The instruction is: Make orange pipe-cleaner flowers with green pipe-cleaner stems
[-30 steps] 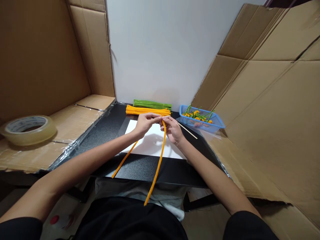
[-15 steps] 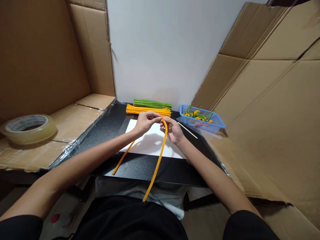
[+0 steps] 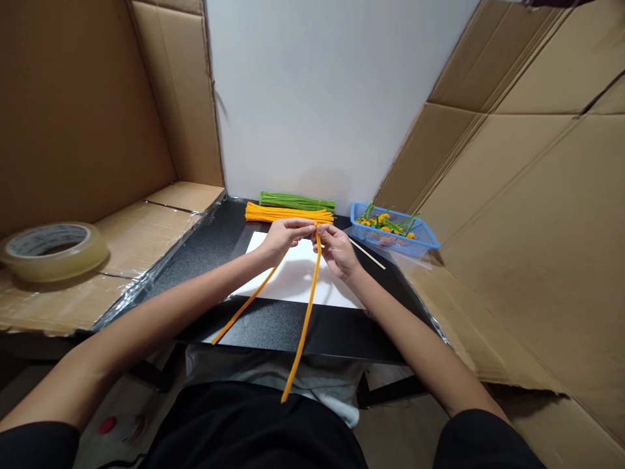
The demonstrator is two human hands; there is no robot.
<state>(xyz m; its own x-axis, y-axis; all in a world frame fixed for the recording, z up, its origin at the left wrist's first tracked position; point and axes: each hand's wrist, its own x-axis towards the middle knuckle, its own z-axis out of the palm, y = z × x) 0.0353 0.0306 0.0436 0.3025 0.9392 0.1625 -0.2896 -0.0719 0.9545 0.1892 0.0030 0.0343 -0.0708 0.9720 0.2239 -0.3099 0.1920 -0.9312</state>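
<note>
Head view: left hand (image 3: pixel 283 236) and right hand (image 3: pixel 338 251) pinch pipe cleaner (image 3: pixel 306 314) over paper (image 3: pixel 293 281) on black table (image 3: pixel 205 254).

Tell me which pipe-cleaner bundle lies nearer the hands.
The orange bundle, just beyond the left hand and right hand, which pinch loose orange strands; the green bundle lies behind it, by the wall.
</note>
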